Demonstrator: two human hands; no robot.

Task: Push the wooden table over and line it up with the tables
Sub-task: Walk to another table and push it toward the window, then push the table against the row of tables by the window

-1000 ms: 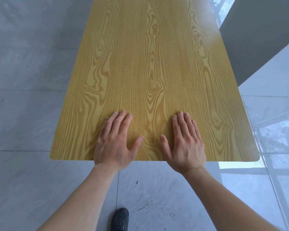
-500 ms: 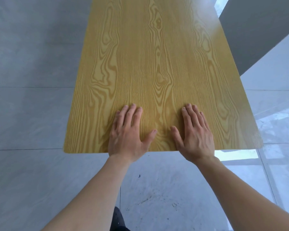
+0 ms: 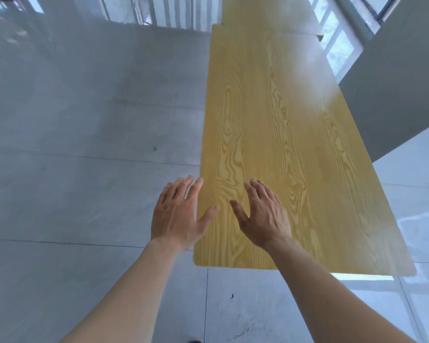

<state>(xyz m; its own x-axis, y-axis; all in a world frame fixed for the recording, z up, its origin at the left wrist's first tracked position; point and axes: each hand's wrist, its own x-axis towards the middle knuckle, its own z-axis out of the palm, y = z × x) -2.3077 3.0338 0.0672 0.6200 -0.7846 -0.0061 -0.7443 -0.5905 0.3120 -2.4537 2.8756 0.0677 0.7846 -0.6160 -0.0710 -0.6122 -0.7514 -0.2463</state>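
Both hands have shifted left across the wooden table since a second ago: the left hand now hangs over its left edge, the right hand over its near end, fingers loosely spread, gripping nothing, probably to steer it. Its long axis runs away from the person, its far end meeting another table, slightly offset.

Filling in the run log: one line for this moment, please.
table: far end meets next table, edges slightly offset | left hand: open, at left edge | right hand: open over top | contact: unclear
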